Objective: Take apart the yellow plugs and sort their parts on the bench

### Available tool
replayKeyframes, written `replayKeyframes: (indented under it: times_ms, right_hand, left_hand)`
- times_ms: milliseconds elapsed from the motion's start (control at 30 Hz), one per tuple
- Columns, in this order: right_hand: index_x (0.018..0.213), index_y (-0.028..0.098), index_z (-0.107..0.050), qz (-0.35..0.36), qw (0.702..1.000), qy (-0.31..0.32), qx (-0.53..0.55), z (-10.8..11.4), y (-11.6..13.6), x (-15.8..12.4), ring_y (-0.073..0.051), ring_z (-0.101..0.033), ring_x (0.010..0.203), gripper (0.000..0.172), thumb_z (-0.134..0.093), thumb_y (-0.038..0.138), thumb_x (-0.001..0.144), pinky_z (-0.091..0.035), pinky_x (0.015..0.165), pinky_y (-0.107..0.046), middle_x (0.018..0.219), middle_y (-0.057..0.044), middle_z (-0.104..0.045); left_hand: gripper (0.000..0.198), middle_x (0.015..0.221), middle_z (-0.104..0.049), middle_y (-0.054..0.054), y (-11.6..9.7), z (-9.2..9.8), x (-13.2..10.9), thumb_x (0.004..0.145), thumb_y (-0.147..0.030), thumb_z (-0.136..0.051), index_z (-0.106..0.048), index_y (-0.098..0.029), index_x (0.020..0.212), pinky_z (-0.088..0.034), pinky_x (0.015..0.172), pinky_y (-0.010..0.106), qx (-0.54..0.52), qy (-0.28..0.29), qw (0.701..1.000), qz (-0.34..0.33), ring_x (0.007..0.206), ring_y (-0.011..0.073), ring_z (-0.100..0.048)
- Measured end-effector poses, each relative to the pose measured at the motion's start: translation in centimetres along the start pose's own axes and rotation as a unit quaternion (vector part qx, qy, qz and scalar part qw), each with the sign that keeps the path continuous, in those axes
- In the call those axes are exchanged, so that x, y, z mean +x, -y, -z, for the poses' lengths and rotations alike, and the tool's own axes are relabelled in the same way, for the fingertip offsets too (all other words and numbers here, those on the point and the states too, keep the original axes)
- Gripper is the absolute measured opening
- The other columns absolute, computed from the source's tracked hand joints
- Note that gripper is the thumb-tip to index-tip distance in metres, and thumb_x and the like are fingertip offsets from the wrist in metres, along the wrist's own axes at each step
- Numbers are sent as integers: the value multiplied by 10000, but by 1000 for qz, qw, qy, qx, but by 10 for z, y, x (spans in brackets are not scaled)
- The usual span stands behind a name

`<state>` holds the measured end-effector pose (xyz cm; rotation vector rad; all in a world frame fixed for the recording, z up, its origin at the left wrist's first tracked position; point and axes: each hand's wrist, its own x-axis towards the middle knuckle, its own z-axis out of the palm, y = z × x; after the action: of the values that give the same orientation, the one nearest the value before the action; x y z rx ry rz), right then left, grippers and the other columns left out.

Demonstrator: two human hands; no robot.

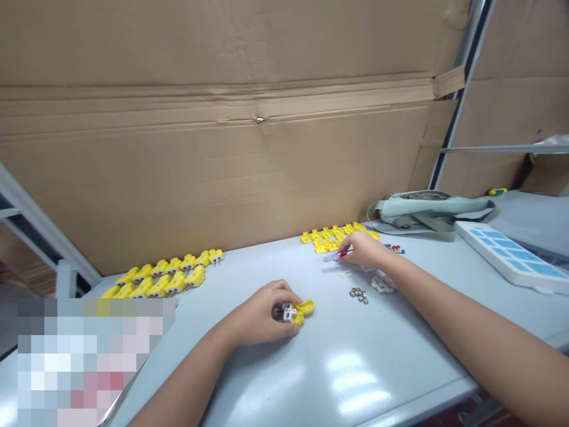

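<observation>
My left hand point(271, 311) is closed around a yellow and white plastic part point(296, 313), its fingers on the far side and its thumb on the near side. Farther back and to the right, my right hand point(360, 249) pinches a small screwdriver point(332, 256) with a clear handle and a red collar. Just behind that hand, yellow shell pieces point(326, 237) stand in rows. Small metal parts point(359, 295) lie in front of it, beside white plastic pieces point(383, 282) under my right forearm.
Two rows of yellow and white assemblies point(160, 276) line the back left of the table point(249, 379). A pale green bag point(418, 209) and a white case with blue panels point(511, 252) lie at the right. Cardboard point(222, 178) walls the back.
</observation>
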<state>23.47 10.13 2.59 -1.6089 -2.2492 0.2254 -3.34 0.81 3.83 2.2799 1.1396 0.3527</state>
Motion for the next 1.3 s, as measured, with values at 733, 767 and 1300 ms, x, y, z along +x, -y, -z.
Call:
replayKeyframes:
  times_ms: [733, 767, 1300]
  right_hand:
    - [1019, 195, -613, 267, 957, 52, 105, -49, 94, -38, -161, -585, 784, 308, -445, 57, 801, -439, 695, -251, 938, -82, -598]
    - [1024, 196, -605, 271, 956, 43, 107, -55, 96, -38, -163, -585, 783, 309, -449, 55, 798, -437, 682, -249, 946, -84, -603]
    - [600, 167, -469, 202, 966, -45, 153, -4, 101, -45, -77, -369, 509, 244, -625, 337, 681, -270, 483, -191, 548, 44, -449]
  left_hand:
    - [94, 678, -617, 3, 17, 12, 19, 724, -151, -614, -521, -149, 708, -512, 724, 261, -607, -414, 663, 141, 666, 127, -642]
    - [72, 691, -622, 12, 15, 11, 19, 735, -148, -601, -530, -144, 721, -515, 716, 262, -621, -402, 656, 147, 671, 132, -642]
    - [272, 638, -369, -67, -16, -23, 10, 840, -473, -465, -412, -210, 793, -296, 568, 204, -447, -126, 885, 19, 575, 87, -353]
